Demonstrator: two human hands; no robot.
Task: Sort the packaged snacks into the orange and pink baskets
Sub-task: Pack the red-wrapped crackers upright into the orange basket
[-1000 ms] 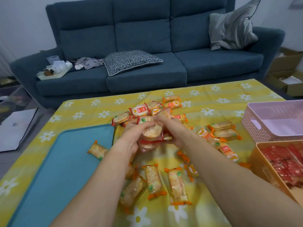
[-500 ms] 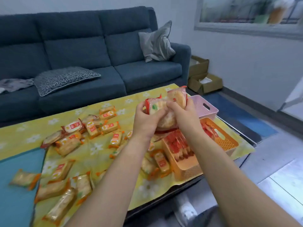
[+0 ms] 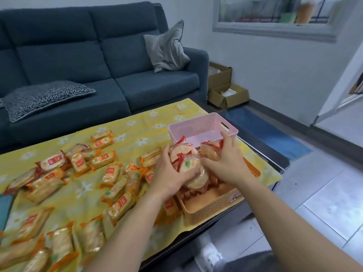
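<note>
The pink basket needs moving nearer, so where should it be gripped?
Probably grip the pink basket by the slot handle in its right end wall, from the right: the cut-out gives a hold under the rim, and snack packs crowd the near side.

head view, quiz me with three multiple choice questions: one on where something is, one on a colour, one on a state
1. Which basket stands farther from the camera?
A) orange basket
B) pink basket
C) they are stacked

2. The tablecloth is:
A) yellow with white flowers
B) plain red
C) black

3. The left hand and right hand:
A) both lie flat and empty
B) both grip round packets
C) one grips, one lies empty

Answers:
1 B, the pink basket sits beyond the orange basket.
2 A, white flowers dot the yellow cloth.
3 B, the fingers of both hands curl round the bundle.
</note>
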